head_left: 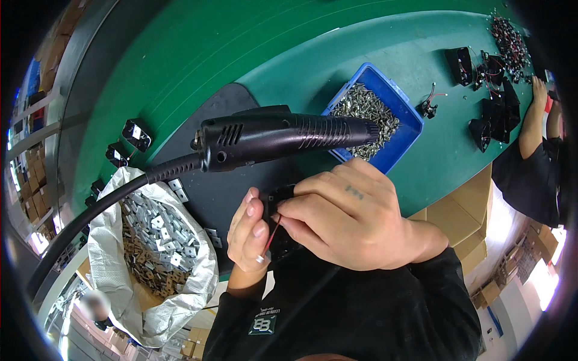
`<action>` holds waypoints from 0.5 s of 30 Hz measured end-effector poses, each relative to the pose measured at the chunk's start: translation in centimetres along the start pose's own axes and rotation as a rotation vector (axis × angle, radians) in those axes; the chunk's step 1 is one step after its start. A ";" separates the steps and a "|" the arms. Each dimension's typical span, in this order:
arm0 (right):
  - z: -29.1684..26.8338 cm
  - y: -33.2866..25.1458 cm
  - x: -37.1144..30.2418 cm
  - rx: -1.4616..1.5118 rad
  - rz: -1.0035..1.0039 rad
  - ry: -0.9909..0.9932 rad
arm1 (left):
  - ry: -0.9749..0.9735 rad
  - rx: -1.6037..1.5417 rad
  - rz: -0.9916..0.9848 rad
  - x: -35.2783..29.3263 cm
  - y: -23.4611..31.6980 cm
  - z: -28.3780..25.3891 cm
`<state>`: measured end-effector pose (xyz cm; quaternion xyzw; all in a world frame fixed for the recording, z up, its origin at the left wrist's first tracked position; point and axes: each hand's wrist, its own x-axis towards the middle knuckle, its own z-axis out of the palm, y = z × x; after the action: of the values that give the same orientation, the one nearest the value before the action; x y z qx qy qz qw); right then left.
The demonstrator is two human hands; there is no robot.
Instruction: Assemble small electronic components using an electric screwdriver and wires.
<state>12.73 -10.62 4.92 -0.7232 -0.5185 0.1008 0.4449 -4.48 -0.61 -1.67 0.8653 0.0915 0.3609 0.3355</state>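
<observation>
Close in front of my body, my left hand (248, 231) grips a small black plastic housing (278, 195) from its left side. My right hand (355, 216) is curled over the same housing from the right, thumb and forefinger pinched close to a thin red wire (272, 234). A small white connector (260, 259) ends that wire beside my left fingers. My right hand hides most of the housing. Just beyond both hands, a black electric screwdriver (265, 138) lies crosswise, its tip end over a blue bin (408, 129) of small silvery metal fasteners (361, 108).
A black mat (223, 114) covers part of the green bench. At left stand a white woven sack (105, 253) of metal plates (162, 234), the screwdriver's thick cable (90, 210) and black housings (137, 135). Black housings (503, 117) and a co-worker's arm (533, 123) are at far right.
</observation>
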 end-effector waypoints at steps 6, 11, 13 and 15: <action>1.3 0.3 -0.3 0.169 -0.025 0.096 | 0.001 -0.097 -0.131 -1.2 0.5 -0.5; 1.1 0.4 -0.1 0.118 -0.008 0.023 | 0.076 -0.236 -0.257 -1.7 0.4 0.2; 0.9 0.5 -0.2 0.063 -0.042 -0.023 | 0.045 -0.099 -0.157 -0.5 0.3 0.4; 0.4 0.5 -0.1 0.077 -0.034 -0.053 | 0.015 0.033 -0.056 0.2 0.6 0.3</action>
<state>12.73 -10.53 4.26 -0.6937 -0.5381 0.1322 0.4601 -4.20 -1.14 -1.37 0.8651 0.1241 0.3563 0.3306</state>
